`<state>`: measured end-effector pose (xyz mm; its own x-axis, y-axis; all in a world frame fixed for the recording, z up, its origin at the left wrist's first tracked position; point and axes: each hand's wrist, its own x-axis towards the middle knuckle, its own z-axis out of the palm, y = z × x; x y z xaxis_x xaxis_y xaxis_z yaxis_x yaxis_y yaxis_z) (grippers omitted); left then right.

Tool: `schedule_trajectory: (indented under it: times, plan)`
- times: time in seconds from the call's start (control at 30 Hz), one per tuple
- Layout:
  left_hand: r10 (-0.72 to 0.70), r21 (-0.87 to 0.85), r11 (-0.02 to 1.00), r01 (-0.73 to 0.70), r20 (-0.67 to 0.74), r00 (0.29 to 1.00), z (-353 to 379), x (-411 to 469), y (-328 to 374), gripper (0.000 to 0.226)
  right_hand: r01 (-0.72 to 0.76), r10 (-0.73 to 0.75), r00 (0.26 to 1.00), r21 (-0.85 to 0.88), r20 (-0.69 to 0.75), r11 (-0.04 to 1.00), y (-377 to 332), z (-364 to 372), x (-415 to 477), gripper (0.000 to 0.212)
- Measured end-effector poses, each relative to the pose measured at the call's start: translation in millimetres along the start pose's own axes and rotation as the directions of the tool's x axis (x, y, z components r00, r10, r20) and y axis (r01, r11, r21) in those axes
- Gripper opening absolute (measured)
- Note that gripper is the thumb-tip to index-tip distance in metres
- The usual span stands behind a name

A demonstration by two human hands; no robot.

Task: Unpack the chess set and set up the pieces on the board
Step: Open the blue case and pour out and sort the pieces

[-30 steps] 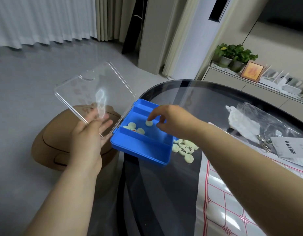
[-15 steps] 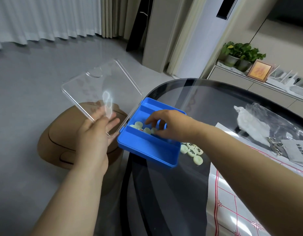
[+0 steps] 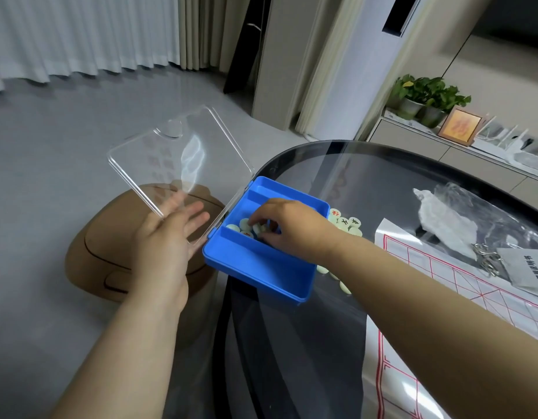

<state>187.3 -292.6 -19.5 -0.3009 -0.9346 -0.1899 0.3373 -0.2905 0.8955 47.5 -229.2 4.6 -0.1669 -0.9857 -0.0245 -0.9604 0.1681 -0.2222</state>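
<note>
With the left hand [image 3: 168,237] spread flat under the clear lid [image 3: 177,164] and the right hand [image 3: 287,226] pinched on pieces [image 3: 246,226] inside the blue box [image 3: 261,267], unpacking is judged part done: some discs [image 3: 345,222] are piled beside the box, none placed on the board [image 3: 443,297].

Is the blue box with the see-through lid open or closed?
Open. The clear plastic lid swings back from the blue plastic box, propped by the left hand, while the right hand reaches inside.

Head-worn, forward-down, close over hands [image 3: 222,240]

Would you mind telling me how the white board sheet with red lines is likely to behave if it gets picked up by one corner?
The board sheet looks thin and glossy, so probably floppy and light. Its visible creases suggest it may not lie flat.
</note>
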Motion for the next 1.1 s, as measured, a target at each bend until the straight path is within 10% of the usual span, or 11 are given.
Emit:
schedule_trajectory:
  times: [0.2,0.63,1.1]
  plan:
    - [0.0,-0.006,1.0,0.0,0.0,1.0,-1.4,-0.7,0.4,0.021,-0.237,0.318,0.945,0.504,-0.078,0.83,23.1,-29.3,-18.7,0.019]
    - [0.015,0.017,1.0,-0.015,-0.007,1.0,1.8,-3.1,-1.0,0.026,-0.444,0.533,0.84,0.693,0.102,0.568,71.7,-36.3,-80.0,0.017]
    - [0.025,0.01,1.0,-0.024,-0.019,1.0,3.7,-2.1,-1.7,0.033,-0.415,0.499,0.857,0.4,-0.129,0.817,74.9,-30.2,-77.1,0.031]
